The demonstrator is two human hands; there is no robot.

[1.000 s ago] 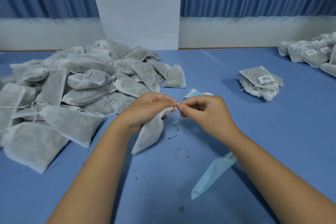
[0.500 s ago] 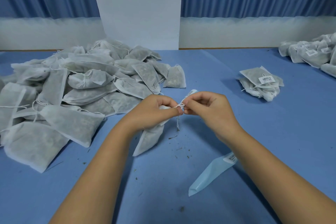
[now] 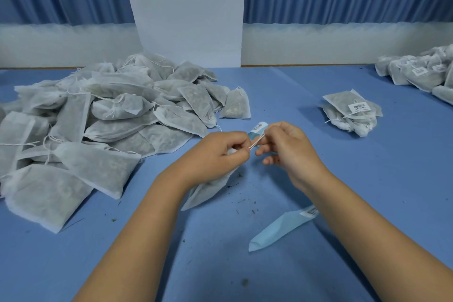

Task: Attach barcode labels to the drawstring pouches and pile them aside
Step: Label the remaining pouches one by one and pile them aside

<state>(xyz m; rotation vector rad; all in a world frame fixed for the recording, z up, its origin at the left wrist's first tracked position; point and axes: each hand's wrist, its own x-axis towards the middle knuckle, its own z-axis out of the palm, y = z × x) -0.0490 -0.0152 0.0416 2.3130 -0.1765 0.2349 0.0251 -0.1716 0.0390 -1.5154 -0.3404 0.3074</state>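
Blue table (image 3: 318, 169); I see pile (image 3: 110, 117) left, labelled stack (image 3: 353, 115) right. Left hand (image 3: 215, 154) grips pouch (image 3: 208, 191), right hand (image 3: 291, 149) pinches string (image 3: 257, 141).

"What carries it all?"

"A blue cloth-covered tabletop (image 3: 367, 179). On its left lies a big loose heap of white non-woven drawstring pouches (image 3: 98, 115), with one small flat pouch (image 3: 235, 105) at the heap's right edge."

"And to the right?"

"A small pile of the same pouches (image 3: 351, 120), well apart from the heap, with a white barcode label (image 3: 358, 107) on top — and another heap of labelled pouches (image 3: 421, 71) at the far right edge."

"Nearer?"

"A pale blue paper backing strip (image 3: 279, 228), curled at its near end, with a barcode sticker (image 3: 311, 211) at its far end. Dark crumbs (image 3: 241, 201) are scattered near it."
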